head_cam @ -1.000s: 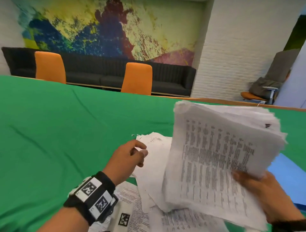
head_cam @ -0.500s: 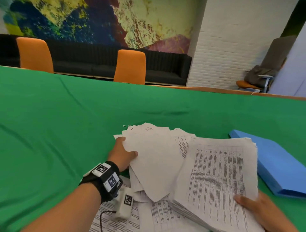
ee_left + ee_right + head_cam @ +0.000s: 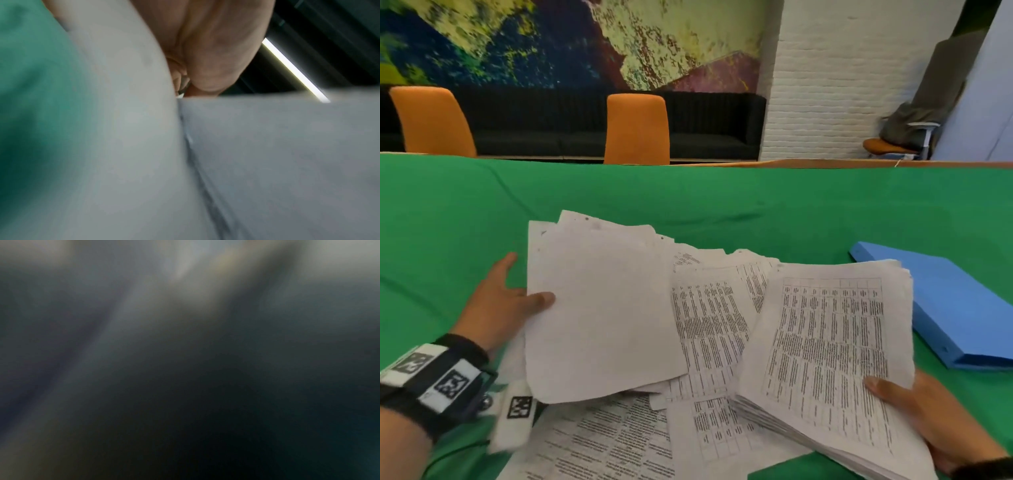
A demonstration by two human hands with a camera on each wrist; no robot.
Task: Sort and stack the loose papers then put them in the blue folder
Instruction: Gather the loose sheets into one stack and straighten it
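Observation:
On the green table, my right hand (image 3: 914,407) grips a thick stack of printed papers (image 3: 828,356) by its near right corner, thumb on top. My left hand (image 3: 513,305) pinches the left edge of a bundle of blank-faced sheets (image 3: 599,308), thumb on top, fingers hidden under them. More loose printed sheets (image 3: 709,329) lie fanned beneath and between both bundles. The closed blue folder (image 3: 945,301) lies flat to the right of the stack. In the left wrist view, blurred white paper (image 3: 267,162) fills the frame below my left hand (image 3: 209,53). The right wrist view is dark blur.
Two orange chairs (image 3: 637,128) and a black sofa (image 3: 709,126) stand beyond the far table edge. A white brick pillar (image 3: 832,78) and a draped chair (image 3: 914,126) are at the back right. Bare green cloth (image 3: 448,222) spreads left and far.
The right hand has lowered the thick stack from upright to nearly flat. The left hand reached forward and took hold of the blank sheets' left edge, lifting them.

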